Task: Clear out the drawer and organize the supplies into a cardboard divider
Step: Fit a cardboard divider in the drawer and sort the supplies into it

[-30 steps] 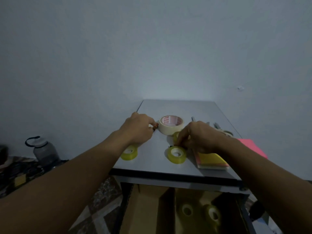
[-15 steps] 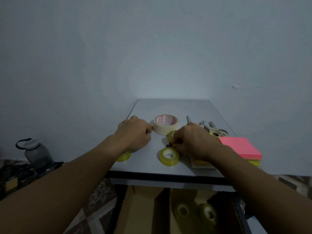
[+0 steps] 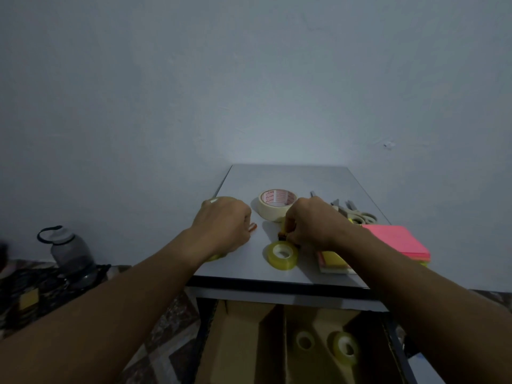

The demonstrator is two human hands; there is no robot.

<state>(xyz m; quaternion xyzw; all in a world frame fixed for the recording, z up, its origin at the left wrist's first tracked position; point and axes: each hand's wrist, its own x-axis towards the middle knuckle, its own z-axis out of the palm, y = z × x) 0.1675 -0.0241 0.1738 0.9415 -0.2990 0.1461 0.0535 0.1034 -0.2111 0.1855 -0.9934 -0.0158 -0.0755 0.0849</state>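
My left hand point(image 3: 224, 225) rests curled on the grey table point(image 3: 277, 176), its fingertips pinching a small orange item point(image 3: 252, 227). A yellow tape roll point(image 3: 214, 256) lies partly under that wrist. My right hand point(image 3: 313, 225) pinches a small yellow roll with a black end point(image 3: 282, 234), just in front of the cream masking tape point(image 3: 277, 205). Another yellow tape roll point(image 3: 282, 255) lies flat near the front edge. Below the table, the cardboard divider point(image 3: 249, 342) holds two tape rolls point(image 3: 345, 347) in its right compartment.
Scissors point(image 3: 357, 214), a pink sticky-note stack point(image 3: 396, 241) and a yellow pad point(image 3: 333, 260) lie right of my right hand. A grey water bottle point(image 3: 70, 250) stands on the floor to the left. A wall is close behind the table.
My left hand has drawn back from the masking tape, toward me and to the left. My right hand stays on the small yellow roll, and the pink sticky notes have come out from under my forearm.
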